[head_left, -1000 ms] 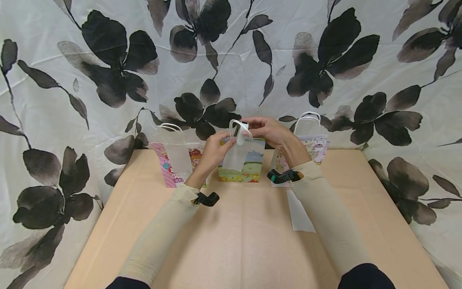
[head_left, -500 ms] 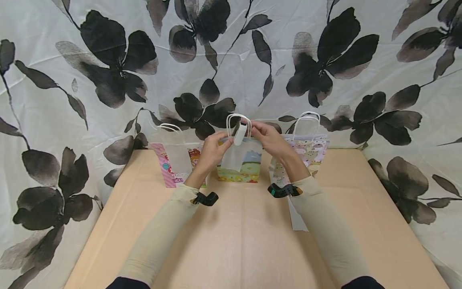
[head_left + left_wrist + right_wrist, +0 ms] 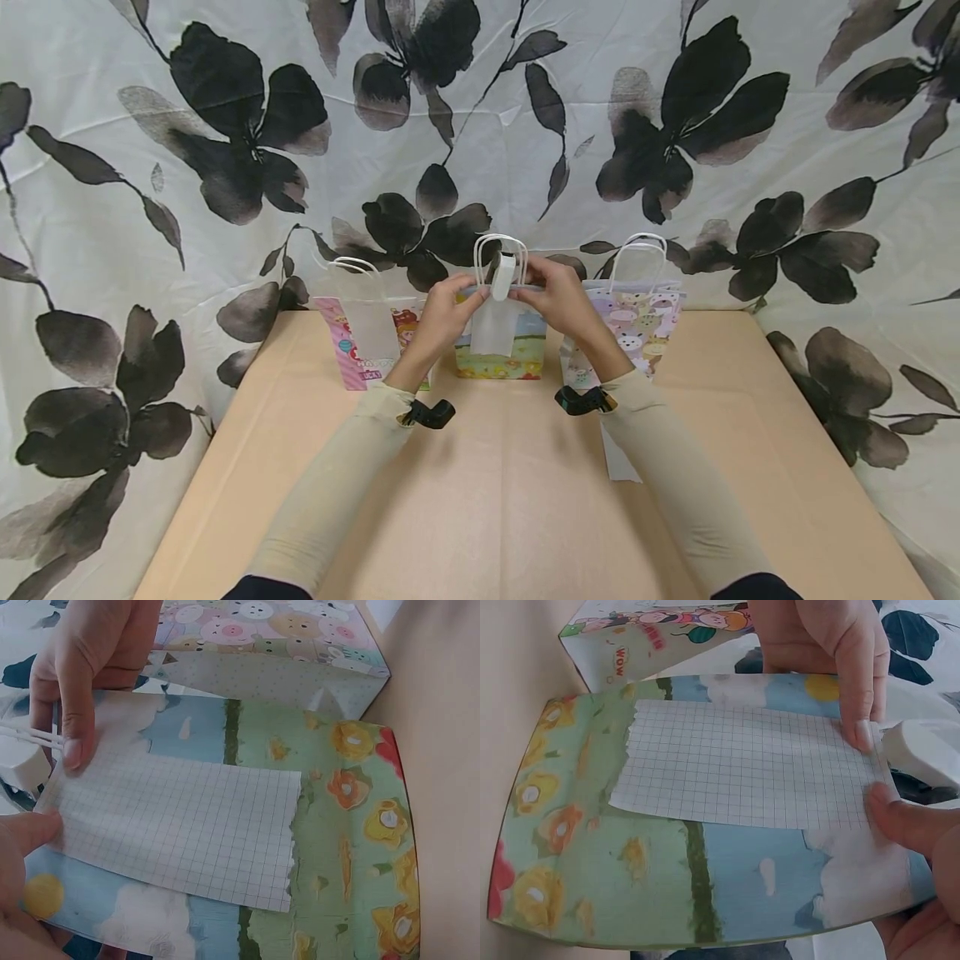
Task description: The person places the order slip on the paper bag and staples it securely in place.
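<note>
Paper slip (image 3: 492, 333) lies against the front of the flowered bag (image 3: 525, 364), near mid-length of the tabletop's (image 3: 480, 500) far edge. Left hand (image 3: 442, 312), right hand (image 3: 562, 302): each pinching slip to bag rim. Judgement: even thumb pressure should prevent skewing.

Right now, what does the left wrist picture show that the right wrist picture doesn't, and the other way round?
Only the left wrist view shows the bag printed with animal faces, along the top.

Only the right wrist view shows the bag marked "WOW", at upper left.

Both show the flowered bag, the gridded paper against it, and the left grip and right grip pinching the bag's top edge. Both also take in part of a white object I can't identify, the tan tabletop and the leaf-printed cloth.
</note>
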Demonstrator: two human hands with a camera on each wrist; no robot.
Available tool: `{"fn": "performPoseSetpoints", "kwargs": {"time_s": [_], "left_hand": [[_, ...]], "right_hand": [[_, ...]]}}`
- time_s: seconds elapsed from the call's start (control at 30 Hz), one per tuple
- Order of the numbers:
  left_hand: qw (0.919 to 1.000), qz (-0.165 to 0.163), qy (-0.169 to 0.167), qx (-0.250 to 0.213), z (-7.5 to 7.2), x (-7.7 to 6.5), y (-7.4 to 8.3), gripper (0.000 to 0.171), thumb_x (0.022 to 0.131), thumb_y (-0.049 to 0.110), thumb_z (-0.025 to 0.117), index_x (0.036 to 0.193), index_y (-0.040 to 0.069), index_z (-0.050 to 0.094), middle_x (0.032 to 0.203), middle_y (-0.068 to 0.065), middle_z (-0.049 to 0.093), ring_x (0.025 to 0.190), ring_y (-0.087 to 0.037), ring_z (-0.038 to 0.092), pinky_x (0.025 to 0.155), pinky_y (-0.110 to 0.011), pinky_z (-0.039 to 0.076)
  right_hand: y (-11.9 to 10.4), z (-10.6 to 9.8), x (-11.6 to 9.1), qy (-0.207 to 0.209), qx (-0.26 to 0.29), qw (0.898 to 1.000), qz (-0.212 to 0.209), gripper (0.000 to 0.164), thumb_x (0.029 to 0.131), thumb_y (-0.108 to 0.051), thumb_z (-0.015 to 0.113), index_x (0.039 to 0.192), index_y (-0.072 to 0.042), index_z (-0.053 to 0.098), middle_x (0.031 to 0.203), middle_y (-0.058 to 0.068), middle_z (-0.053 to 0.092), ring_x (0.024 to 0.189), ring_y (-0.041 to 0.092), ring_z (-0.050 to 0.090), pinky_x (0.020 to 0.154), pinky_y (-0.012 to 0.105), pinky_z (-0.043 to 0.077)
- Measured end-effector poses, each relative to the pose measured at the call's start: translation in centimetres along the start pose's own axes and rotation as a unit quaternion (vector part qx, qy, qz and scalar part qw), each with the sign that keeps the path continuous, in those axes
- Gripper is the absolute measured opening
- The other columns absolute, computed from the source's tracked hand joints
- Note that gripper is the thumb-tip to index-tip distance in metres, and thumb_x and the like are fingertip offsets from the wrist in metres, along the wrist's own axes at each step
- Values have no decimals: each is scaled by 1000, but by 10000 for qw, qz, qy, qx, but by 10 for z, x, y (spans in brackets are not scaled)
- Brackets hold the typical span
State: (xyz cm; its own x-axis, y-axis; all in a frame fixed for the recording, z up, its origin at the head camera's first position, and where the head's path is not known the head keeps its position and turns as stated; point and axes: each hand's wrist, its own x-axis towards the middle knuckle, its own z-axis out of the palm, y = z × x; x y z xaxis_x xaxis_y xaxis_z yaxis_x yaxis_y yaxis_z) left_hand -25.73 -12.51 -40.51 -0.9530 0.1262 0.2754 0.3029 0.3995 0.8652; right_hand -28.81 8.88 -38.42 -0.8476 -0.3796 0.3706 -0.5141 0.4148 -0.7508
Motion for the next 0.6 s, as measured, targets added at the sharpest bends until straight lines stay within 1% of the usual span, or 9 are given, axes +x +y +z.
{"fn": "performPoseSetpoints", "kwargs": {"time_s": [0.1,0.17,0.23,0.33,0.4,0.47,0.53,0.6], "left_hand": [[10000,40,19,34,1,1,0,30,102,23,64,126,7,71,134,-8,64,130,-25,56,105,-49,48],[10000,60,49,41,1,1,0,29,102,21,64,126,5,70,133,-9,64,129,-26,56,106,-49,47],[9999,77,90,51,2,1,0,28,101,19,65,125,4,70,132,-10,65,130,-26,56,107,-49,46],[9998,107,159,77,2,2,0,27,101,16,65,124,3,71,131,-11,66,130,-26,56,108,-48,44],[9997,122,190,92,3,2,0,26,101,15,65,123,3,71,130,-11,66,130,-26,56,108,-48,44],[9995,162,229,111,4,3,0,25,101,15,65,121,3,72,128,-12,67,128,-26,58,108,-48,45],[9994,179,272,139,5,4,0,24,101,15,65,120,2,72,126,-12,68,126,-26,59,106,-47,46],[9992,185,308,159,5,4,0,24,101,16,65,119,3,73,124,-11,69,123,-25,60,104,-47,48]], "right_hand": [[0,-2,0,-165,55,9998,60,45,90,-8,78,132,-5,64,111,11,73,108,26,70,91,41,57],[0,-4,-1,-377,158,9991,133,47,91,-10,78,135,-6,62,121,12,70,114,27,67,95,44,55],[-1,-6,-1,-624,268,9975,193,52,91,-14,78,139,-9,59,128,11,67,117,29,65,96,47,54],[-3,-7,-1,-877,373,9950,313,57,89,-25,81,140,-13,58,129,8,65,114,27,63,95,49,52],[-4,-7,0,-876,401,9946,395,59,86,-34,82,137,-15,60,126,6,65,112,25,62,93,48,52],[-5,-5,0,-752,389,9954,449,58,84,-41,83,132,-16,63,124,4,66,111,22,62,91,47,52],[-5,-3,1,-570,451,9964,444,55,84,-42,84,128,-16,66,121,3,67,110,21,63,89,44,54],[-6,-1,2,-373,544,9970,394,51,84,-38,84,126,-14,67,116,4,69,106,20,66,86,42,55]]}}
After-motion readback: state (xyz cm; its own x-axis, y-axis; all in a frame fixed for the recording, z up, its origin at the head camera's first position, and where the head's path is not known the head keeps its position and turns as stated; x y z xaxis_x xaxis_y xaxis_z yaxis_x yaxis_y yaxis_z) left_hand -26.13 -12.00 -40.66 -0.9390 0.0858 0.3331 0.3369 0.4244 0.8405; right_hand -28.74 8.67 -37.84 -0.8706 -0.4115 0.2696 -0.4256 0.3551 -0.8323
